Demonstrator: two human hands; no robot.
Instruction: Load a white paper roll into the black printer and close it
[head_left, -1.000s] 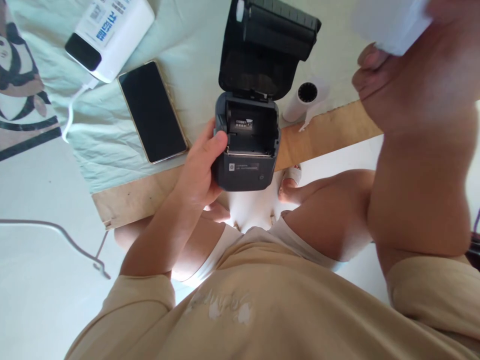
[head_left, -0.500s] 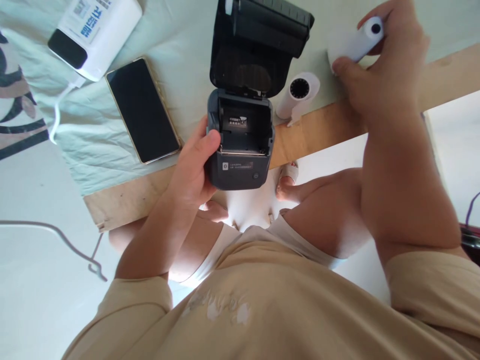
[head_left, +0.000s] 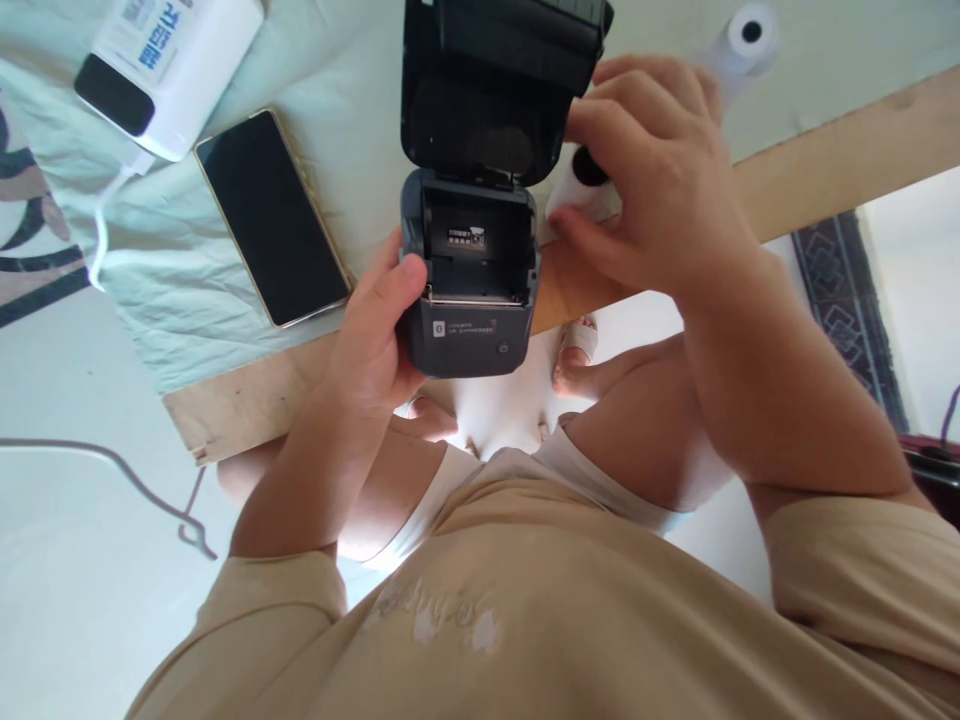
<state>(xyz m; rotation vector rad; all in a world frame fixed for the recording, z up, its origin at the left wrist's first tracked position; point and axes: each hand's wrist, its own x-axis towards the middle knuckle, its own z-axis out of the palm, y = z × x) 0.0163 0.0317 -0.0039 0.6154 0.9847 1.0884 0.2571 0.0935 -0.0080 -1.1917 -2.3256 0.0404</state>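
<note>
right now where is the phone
In the head view, the phone lies screen up on the green cloth, on the left side, between the white box with the cable and the left hand, which holds the open black device.

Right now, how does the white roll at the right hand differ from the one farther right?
The near roll shows a wide dark core, while the far roll shows a smaller dark hole. The right hand curls around the near roll, partly hiding it; no hand holds the far roll, whose end is in full view. Both are white and cylindrical.
</note>
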